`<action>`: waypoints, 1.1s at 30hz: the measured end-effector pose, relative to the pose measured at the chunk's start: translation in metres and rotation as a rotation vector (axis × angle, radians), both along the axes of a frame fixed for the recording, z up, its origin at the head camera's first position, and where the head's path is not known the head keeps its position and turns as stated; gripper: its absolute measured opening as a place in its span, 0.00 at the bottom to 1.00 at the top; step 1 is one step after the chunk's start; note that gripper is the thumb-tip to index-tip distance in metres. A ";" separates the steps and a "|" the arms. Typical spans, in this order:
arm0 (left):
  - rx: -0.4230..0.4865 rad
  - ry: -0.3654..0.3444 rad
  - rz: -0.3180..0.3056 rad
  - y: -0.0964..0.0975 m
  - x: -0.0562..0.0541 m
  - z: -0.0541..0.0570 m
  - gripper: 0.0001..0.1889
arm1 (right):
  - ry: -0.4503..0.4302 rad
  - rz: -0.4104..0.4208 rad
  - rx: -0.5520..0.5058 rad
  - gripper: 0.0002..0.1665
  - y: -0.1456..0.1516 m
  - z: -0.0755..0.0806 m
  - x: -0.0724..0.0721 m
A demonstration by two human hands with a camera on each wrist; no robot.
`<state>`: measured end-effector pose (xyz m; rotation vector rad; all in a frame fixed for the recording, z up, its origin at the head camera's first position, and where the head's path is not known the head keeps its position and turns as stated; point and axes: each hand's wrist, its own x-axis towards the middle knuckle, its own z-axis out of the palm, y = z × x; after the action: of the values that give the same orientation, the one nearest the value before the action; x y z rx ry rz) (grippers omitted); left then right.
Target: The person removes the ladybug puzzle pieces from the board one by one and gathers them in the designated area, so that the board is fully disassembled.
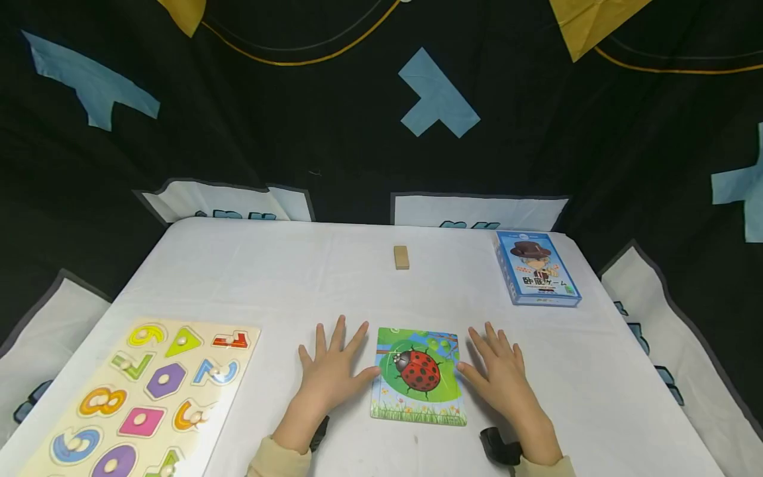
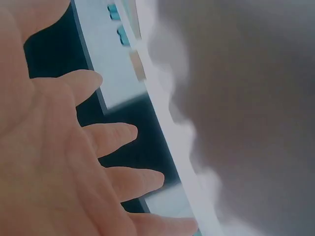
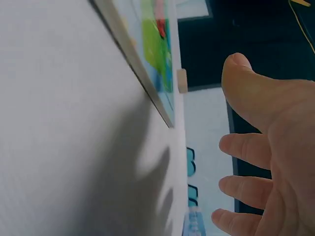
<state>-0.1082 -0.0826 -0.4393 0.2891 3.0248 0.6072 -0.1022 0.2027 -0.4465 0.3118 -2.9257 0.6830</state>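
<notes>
A square ladybug picture puzzle (image 1: 419, 391) lies flat on the white table between the two hands. To its left, the left hand (image 1: 330, 371) is spread palm down, with its thumb tip right at the puzzle's left edge. The right hand (image 1: 501, 374) is on the other side, fingers extended and thumb tip near the puzzle's right edge. In the left wrist view the left palm (image 2: 54, 152) shows with straight fingers and nothing held. Straight fingers also show on the right hand (image 3: 275, 157) in the right wrist view, close beside the edge of the puzzle (image 3: 155, 54).
A peg board (image 1: 208, 391) of colourful numbers and shapes lies at the left. A small wooden block (image 1: 401, 258) sits toward the back, and a blue game box (image 1: 539, 268) at the back right. Black cloth (image 1: 352, 146) hangs behind the table (image 1: 310, 278).
</notes>
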 end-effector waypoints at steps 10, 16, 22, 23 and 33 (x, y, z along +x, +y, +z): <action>0.052 -0.034 -0.192 0.029 -0.003 -0.003 0.43 | -0.070 0.101 0.077 0.43 -0.021 -0.011 -0.002; -0.008 -0.092 -0.292 0.033 -0.007 -0.003 0.41 | -0.031 0.125 0.081 0.42 -0.023 -0.010 -0.006; -0.046 -0.087 -0.325 0.034 -0.012 -0.001 0.38 | -0.021 0.140 0.093 0.42 -0.021 -0.004 -0.015; -0.049 -0.089 -0.328 0.034 -0.012 -0.001 0.38 | -0.027 0.143 0.093 0.42 -0.021 -0.003 -0.016; -0.094 -0.119 -0.342 0.034 -0.011 -0.001 0.36 | -0.046 0.136 0.037 0.42 -0.019 -0.006 -0.020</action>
<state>-0.1193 -0.0487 -0.4399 0.7172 2.7850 0.4352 -0.1217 0.1836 -0.4527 0.5102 -2.9852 0.6623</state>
